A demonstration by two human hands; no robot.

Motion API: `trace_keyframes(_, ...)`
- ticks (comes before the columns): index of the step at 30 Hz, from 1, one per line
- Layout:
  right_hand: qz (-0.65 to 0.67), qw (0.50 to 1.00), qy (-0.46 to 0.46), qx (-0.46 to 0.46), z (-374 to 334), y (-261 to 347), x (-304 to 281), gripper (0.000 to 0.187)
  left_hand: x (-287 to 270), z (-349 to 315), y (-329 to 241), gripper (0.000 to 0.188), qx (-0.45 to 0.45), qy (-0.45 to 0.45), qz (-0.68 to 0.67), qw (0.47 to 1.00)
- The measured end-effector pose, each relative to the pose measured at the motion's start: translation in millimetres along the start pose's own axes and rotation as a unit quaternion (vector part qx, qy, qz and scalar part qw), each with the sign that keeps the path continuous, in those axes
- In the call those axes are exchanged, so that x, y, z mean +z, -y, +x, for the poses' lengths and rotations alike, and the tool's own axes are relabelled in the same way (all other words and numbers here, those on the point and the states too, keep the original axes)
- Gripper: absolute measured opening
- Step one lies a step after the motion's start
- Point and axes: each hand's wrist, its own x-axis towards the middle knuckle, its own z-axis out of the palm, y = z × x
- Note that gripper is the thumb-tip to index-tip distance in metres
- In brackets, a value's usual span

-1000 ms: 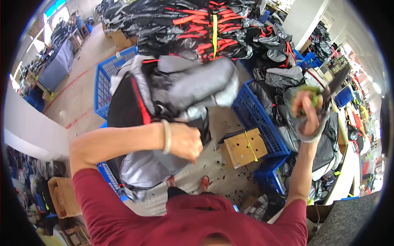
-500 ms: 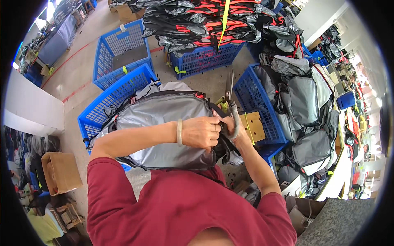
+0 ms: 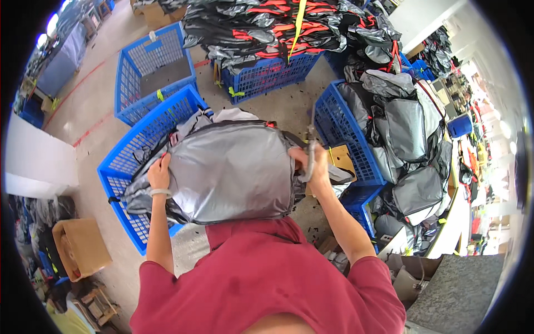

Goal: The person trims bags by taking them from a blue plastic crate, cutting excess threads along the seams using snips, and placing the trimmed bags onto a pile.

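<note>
- Left hand point(image 3: 159, 173): closed on the bag's left edge, thumb side up; pale bangle point(image 3: 160, 192) on that wrist.
- Right hand point(image 3: 319, 172): holding scissors point(image 3: 310, 157), grey handle, blades pointing away from the person; fingers at the bag's right edge, can't tell if they pinch it.
- Bag point(image 3: 233, 167): silver panel up, dark edging, small red bit at the top edge; between the 2 hands, in front of the red shirt point(image 3: 272, 278), left part over the near basket.
- Near basket point(image 3: 127, 146): blue, tilted in view, more grey and black fabric in it.
- Far basket point(image 3: 186, 53): blue, just behind the near basket.
- Middle basket point(image 3: 267, 78): blue, holds a black, silver and red pile point(image 3: 267, 33), 1 yellow strap point(image 3: 298, 28) over it.
- Right basket point(image 3: 342, 119): blue, beside a heap of silver bags point(image 3: 406, 131).
- Carton point(image 3: 342, 158): tan, partly behind the right hand.
</note>
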Motion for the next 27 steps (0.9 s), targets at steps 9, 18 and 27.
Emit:
trace_keyframes(9,-0.526,0.814,-0.069,-0.236,-32,-34,-78,0.039,4,20,-26,0.053,-0.002,-0.056,-0.062,0.997)
trace_keyframes(18,-0.587,0.768,-0.047,-0.254,12,-12,-45,0.032,3,21,-33,0.048,-0.003,-0.063,-0.086,0.994)
trace_keyframes(27,-0.472,0.845,-0.041,-0.247,27,-14,-48,0.025,4,-18,-4,0.04,0.04,-0.084,-0.05,0.994)
